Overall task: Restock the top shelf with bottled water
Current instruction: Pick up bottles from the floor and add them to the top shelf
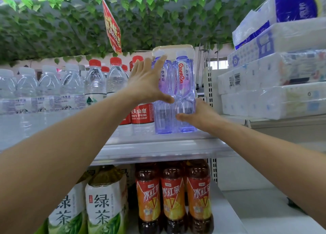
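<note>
Your left hand [147, 83] spread flat against 2 Ganten bottles [174, 94] on top shelf [158, 145]; right hand [197, 116], 5 o'clock, cups right bottle's base.

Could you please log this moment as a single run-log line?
step: seating Ganten bottles on top shelf | left hand: fingers spread on bottles | right hand: steadying them low | beside: red-label bottles

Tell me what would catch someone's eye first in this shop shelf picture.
First, the two purple-tinted water bottles at the right end of the top shelf, with the left hand spread against them and the right hand at their lower right side. Next, the orange-labelled iced tea bottles on the shelf below, and the green leaf garland hanging overhead.
</note>
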`<state>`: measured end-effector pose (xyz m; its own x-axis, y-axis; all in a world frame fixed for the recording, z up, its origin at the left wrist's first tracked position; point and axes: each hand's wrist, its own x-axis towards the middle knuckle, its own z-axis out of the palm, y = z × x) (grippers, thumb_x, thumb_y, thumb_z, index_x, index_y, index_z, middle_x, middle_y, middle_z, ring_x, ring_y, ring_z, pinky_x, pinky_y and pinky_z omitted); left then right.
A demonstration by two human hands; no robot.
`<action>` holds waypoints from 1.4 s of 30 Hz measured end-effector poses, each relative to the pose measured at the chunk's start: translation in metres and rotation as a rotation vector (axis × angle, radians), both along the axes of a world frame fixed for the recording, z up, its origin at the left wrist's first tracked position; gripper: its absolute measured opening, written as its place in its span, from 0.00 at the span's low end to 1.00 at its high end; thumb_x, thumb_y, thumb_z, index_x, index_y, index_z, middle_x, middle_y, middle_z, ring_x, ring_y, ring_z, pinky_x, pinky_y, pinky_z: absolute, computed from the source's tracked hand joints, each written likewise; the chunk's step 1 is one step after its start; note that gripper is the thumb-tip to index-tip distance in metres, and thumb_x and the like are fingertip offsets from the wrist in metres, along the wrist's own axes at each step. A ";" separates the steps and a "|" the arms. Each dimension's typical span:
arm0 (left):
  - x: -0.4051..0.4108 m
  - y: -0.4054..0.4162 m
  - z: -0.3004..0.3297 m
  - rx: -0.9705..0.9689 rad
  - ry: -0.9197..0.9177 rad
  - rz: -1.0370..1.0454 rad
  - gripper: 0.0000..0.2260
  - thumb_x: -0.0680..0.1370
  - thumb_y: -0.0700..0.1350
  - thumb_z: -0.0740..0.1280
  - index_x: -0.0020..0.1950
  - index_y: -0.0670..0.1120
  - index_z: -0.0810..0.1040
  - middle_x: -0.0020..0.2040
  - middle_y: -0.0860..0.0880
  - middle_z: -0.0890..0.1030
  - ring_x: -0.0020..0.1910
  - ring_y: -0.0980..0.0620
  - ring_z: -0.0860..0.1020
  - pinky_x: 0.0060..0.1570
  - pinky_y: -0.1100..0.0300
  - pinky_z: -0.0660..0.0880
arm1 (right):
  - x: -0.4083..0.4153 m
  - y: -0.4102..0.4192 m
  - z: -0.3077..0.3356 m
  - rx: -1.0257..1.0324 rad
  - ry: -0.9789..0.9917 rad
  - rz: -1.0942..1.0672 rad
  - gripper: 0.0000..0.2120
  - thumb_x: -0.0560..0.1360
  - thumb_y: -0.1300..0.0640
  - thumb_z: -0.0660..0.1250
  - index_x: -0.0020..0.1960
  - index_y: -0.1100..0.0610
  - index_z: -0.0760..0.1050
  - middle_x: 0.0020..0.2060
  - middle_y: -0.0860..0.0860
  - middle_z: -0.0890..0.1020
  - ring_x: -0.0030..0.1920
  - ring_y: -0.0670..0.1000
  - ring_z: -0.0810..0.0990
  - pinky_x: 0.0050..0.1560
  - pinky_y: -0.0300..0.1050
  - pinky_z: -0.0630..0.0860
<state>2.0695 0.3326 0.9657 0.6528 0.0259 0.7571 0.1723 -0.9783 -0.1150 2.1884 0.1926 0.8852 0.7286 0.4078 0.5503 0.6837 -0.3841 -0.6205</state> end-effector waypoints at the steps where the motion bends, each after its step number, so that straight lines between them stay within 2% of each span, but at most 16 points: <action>1: 0.000 0.004 -0.009 0.039 -0.009 0.008 0.61 0.62 0.66 0.77 0.80 0.51 0.40 0.79 0.43 0.50 0.78 0.42 0.48 0.77 0.48 0.42 | 0.000 0.000 -0.001 -0.007 0.002 0.009 0.41 0.71 0.43 0.74 0.75 0.57 0.58 0.62 0.53 0.75 0.52 0.49 0.73 0.46 0.43 0.69; 3: -0.001 0.014 -0.028 0.123 -0.021 0.007 0.65 0.60 0.67 0.77 0.80 0.48 0.37 0.80 0.43 0.42 0.79 0.44 0.41 0.76 0.50 0.35 | -0.001 -0.001 -0.002 0.000 0.005 0.031 0.43 0.71 0.45 0.75 0.76 0.57 0.56 0.67 0.54 0.72 0.56 0.50 0.71 0.51 0.43 0.68; 6: 0.002 0.023 -0.047 0.173 -0.009 0.008 0.66 0.60 0.68 0.76 0.79 0.47 0.34 0.80 0.44 0.36 0.79 0.46 0.36 0.74 0.53 0.31 | -0.002 -0.001 -0.001 0.012 0.020 0.034 0.42 0.71 0.47 0.76 0.75 0.58 0.57 0.67 0.55 0.72 0.59 0.53 0.72 0.52 0.43 0.67; 10: 0.008 0.025 -0.048 0.217 0.001 0.064 0.65 0.62 0.69 0.74 0.79 0.45 0.34 0.80 0.44 0.34 0.79 0.46 0.35 0.76 0.50 0.32 | -0.002 0.000 -0.001 0.010 0.012 0.034 0.41 0.70 0.47 0.77 0.74 0.57 0.60 0.64 0.54 0.74 0.56 0.52 0.72 0.50 0.43 0.67; 14: 0.009 0.029 -0.053 0.279 -0.008 0.072 0.62 0.64 0.69 0.73 0.80 0.44 0.36 0.80 0.44 0.36 0.79 0.47 0.37 0.75 0.50 0.32 | -0.002 0.000 -0.001 0.024 0.021 0.050 0.41 0.70 0.47 0.77 0.75 0.57 0.59 0.66 0.54 0.73 0.61 0.53 0.73 0.53 0.43 0.67; 17: 0.007 0.029 -0.053 0.231 -0.043 -0.006 0.57 0.67 0.67 0.72 0.81 0.45 0.41 0.81 0.45 0.41 0.80 0.47 0.40 0.74 0.52 0.32 | -0.004 -0.001 -0.002 0.023 0.026 0.058 0.42 0.71 0.48 0.76 0.75 0.57 0.57 0.67 0.54 0.73 0.60 0.53 0.73 0.53 0.43 0.67; 20: 0.004 0.027 -0.028 0.139 -0.245 -0.141 0.38 0.78 0.60 0.66 0.80 0.45 0.52 0.80 0.44 0.52 0.79 0.45 0.49 0.75 0.52 0.37 | -0.005 -0.002 -0.003 0.010 0.026 0.053 0.42 0.73 0.48 0.75 0.76 0.59 0.55 0.66 0.55 0.72 0.54 0.51 0.69 0.52 0.43 0.67; 22: 0.003 0.024 0.001 0.108 -0.291 -0.125 0.29 0.82 0.55 0.59 0.79 0.45 0.56 0.78 0.44 0.60 0.78 0.46 0.55 0.76 0.51 0.38 | -0.004 -0.002 -0.003 0.013 0.021 0.051 0.42 0.73 0.47 0.74 0.76 0.58 0.55 0.66 0.54 0.73 0.54 0.51 0.70 0.52 0.44 0.67; 24: 0.005 0.021 0.030 0.109 -0.242 -0.058 0.25 0.83 0.55 0.57 0.78 0.46 0.61 0.72 0.44 0.71 0.75 0.46 0.64 0.76 0.48 0.39 | -0.004 -0.001 -0.003 0.018 0.020 0.057 0.42 0.72 0.47 0.74 0.77 0.57 0.55 0.65 0.54 0.74 0.53 0.51 0.71 0.52 0.44 0.68; 27: 0.006 0.014 0.053 0.099 -0.131 0.003 0.21 0.80 0.57 0.63 0.70 0.50 0.72 0.56 0.48 0.84 0.68 0.48 0.74 0.76 0.47 0.38 | -0.004 -0.001 -0.003 0.019 0.027 0.050 0.42 0.72 0.46 0.74 0.77 0.56 0.55 0.65 0.54 0.74 0.53 0.50 0.72 0.51 0.44 0.68; 28: 0.005 0.012 0.055 0.090 -0.124 0.002 0.19 0.79 0.57 0.65 0.67 0.52 0.75 0.54 0.49 0.85 0.67 0.48 0.74 0.76 0.48 0.39 | -0.004 -0.002 -0.003 0.017 0.026 0.051 0.42 0.72 0.45 0.74 0.77 0.56 0.55 0.65 0.54 0.74 0.53 0.50 0.72 0.52 0.44 0.68; 30: 0.001 0.007 0.056 0.091 -0.146 -0.012 0.16 0.78 0.57 0.68 0.63 0.52 0.78 0.54 0.50 0.84 0.68 0.48 0.72 0.76 0.49 0.43 | -0.004 -0.002 -0.004 0.008 0.016 0.050 0.43 0.72 0.45 0.74 0.77 0.56 0.54 0.66 0.54 0.73 0.53 0.50 0.72 0.52 0.43 0.68; 34: 0.000 0.005 0.050 0.067 -0.222 -0.003 0.16 0.77 0.57 0.69 0.61 0.53 0.79 0.56 0.48 0.84 0.65 0.47 0.72 0.73 0.51 0.55 | -0.006 -0.003 -0.004 -0.006 -0.007 0.030 0.42 0.72 0.43 0.74 0.76 0.56 0.56 0.66 0.53 0.73 0.54 0.49 0.71 0.52 0.43 0.68; 39: 0.002 0.007 0.049 0.056 -0.245 0.010 0.17 0.76 0.59 0.68 0.61 0.52 0.79 0.52 0.47 0.85 0.62 0.45 0.74 0.72 0.51 0.57 | -0.008 -0.004 -0.002 -0.029 0.022 0.015 0.41 0.72 0.42 0.73 0.76 0.55 0.56 0.62 0.53 0.75 0.54 0.52 0.74 0.51 0.44 0.69; 41: 0.002 0.007 0.047 0.064 -0.242 0.015 0.17 0.77 0.59 0.67 0.62 0.52 0.79 0.52 0.48 0.84 0.62 0.45 0.74 0.72 0.51 0.57 | -0.012 -0.004 0.001 0.001 0.077 0.025 0.41 0.74 0.38 0.69 0.77 0.54 0.55 0.63 0.53 0.74 0.59 0.54 0.74 0.56 0.48 0.72; 42: 0.002 0.007 0.046 0.070 -0.240 0.019 0.17 0.77 0.59 0.67 0.62 0.52 0.78 0.53 0.48 0.84 0.62 0.45 0.74 0.72 0.51 0.56 | -0.014 -0.003 0.004 0.075 0.128 0.057 0.40 0.75 0.34 0.64 0.78 0.54 0.54 0.67 0.53 0.71 0.63 0.54 0.73 0.62 0.53 0.71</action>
